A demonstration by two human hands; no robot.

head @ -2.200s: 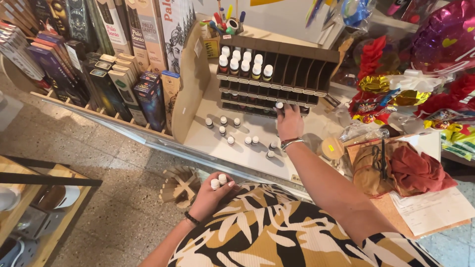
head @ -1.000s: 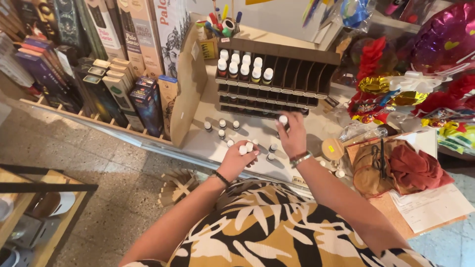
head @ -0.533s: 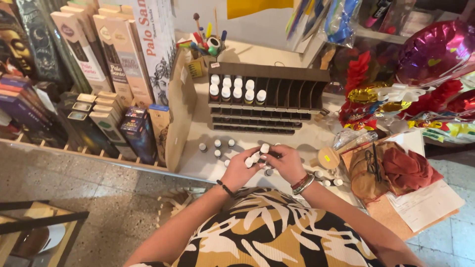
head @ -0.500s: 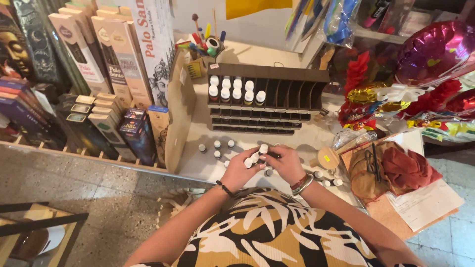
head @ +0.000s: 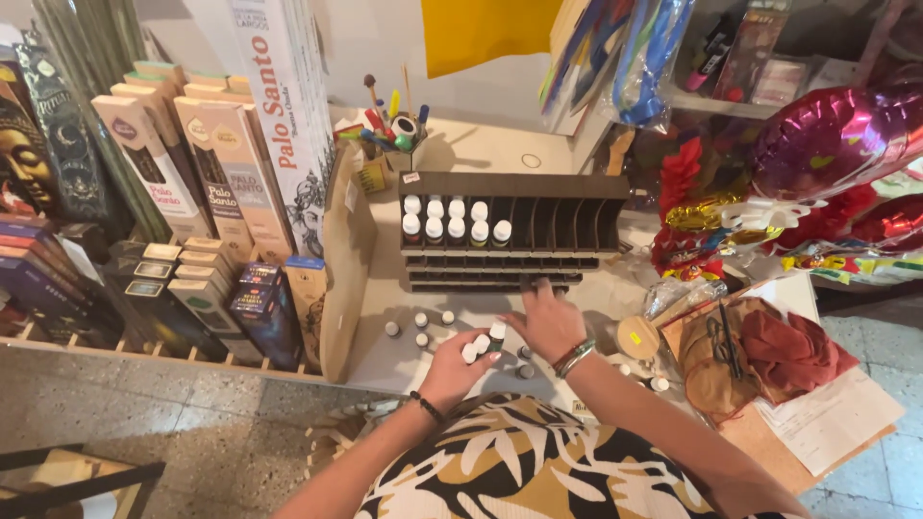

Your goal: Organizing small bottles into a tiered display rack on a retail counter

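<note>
Shop shelves are standing around a pale worktop (head: pixel 577 317) with a dark slotted rack (head: pixel 514 226). Right hand (head: pixel 546 322) is stretching open toward it, nearer. Left hand (head: pixel 452 363) is gripping small white-capped bottles (head: pixel 481 343), standing upright, just below the rack.

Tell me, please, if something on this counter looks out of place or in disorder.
Yes. Several small white-capped bottles lie scattered loose on the counter in front of the dark slotted rack, whose right slots stand empty. The left hand holds a few such bottles; the right hand reaches toward the rack. Nothing looks spilled or broken.
</note>
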